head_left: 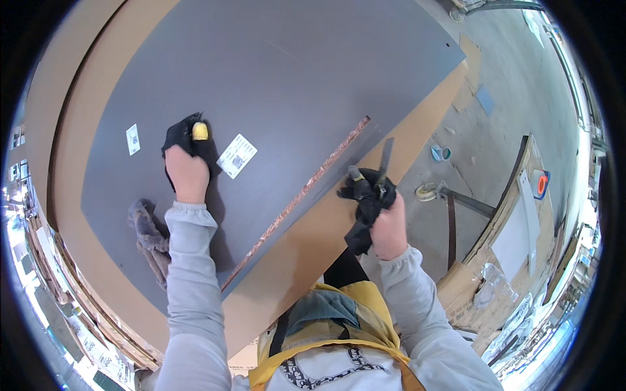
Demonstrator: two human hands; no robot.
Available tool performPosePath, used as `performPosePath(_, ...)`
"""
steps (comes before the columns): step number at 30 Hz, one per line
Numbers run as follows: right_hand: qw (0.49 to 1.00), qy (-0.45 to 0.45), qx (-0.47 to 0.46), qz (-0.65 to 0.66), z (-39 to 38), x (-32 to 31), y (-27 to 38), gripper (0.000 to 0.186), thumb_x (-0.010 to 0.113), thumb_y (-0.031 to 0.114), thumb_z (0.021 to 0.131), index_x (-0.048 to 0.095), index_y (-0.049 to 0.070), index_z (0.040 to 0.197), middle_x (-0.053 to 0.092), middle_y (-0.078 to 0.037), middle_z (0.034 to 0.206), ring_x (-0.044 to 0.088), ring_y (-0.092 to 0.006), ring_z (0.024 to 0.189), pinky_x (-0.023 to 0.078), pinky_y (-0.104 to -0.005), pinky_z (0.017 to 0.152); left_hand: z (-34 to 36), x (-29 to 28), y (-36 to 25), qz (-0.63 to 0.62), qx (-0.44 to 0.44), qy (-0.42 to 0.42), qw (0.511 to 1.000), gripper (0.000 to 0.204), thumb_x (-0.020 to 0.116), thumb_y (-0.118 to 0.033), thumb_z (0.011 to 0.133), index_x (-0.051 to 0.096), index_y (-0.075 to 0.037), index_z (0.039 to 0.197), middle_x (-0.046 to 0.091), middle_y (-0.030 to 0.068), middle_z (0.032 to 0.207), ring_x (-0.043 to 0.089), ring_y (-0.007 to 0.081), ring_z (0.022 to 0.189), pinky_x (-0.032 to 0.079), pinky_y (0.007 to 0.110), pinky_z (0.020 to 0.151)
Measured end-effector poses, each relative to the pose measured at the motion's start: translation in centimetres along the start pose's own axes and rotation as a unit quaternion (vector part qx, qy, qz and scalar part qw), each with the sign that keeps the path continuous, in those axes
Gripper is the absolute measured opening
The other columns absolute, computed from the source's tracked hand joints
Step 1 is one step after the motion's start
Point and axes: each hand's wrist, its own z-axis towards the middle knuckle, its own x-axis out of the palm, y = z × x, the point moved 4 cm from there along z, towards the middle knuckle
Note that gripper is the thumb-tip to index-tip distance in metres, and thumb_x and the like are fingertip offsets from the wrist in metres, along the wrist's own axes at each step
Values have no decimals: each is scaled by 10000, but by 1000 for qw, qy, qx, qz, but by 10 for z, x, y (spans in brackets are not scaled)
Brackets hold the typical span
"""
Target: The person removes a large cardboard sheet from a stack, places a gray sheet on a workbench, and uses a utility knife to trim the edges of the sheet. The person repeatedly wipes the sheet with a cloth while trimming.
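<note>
Right hand [375,202] closed round a flat grey tool [387,156] – blade part sticks out past the fingers, pointing away from the body. Left hand [186,146] is curled, knuckles over the board; can't tell if it's pinching anything.

Grey board [274,91] lies flat on a brown sheet [313,251]. Left hand is over its surface, between two white labels [237,156]. Right hand hangs just off its near edge, over the brown sheet, tool tip close to that edge. Bunched grey-brown cloth [150,238] on the board, next to the left sleeve [190,260].

Hidden: the tool's lower part, inside the black glove – tool type unclear. Left palm faces away. Left sleeve covers a stretch of the board near the body; far side is cut off by the top of the view. Label print too small to read.

Board looks smooth, matt, with a faint light scratch toward the far side. Rough, speckled red-brown strip [313,179] runs alongside the near edge; small dark hole near the far right corner.
</note>
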Motion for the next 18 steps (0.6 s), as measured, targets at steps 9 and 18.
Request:
performPosePath(9, 999, 25, -23, 8, 9, -24, -2, 245, 576, 65, 927, 582, -21, 1157, 650, -29, 899, 595, -99, 766, 459, -236, 693, -19, 19, -45, 19, 36, -17, 999, 324, 649, -22, 767, 639, 7, 1090, 632, 189, 1067, 599, 357, 987, 442, 420, 913)
performPosePath(18, 930, 65, -188, -308, 20, -31, 0, 222, 648, -59, 824, 651, -36, 1045, 612, -35, 860, 575, -117, 754, 463, -240, 648, 45, 121, -127, 127, 128, 91, 979, 173, 652, -159, 745, 681, -24, 849, 656, 183, 840, 603, 375, 844, 456, 454, 823)
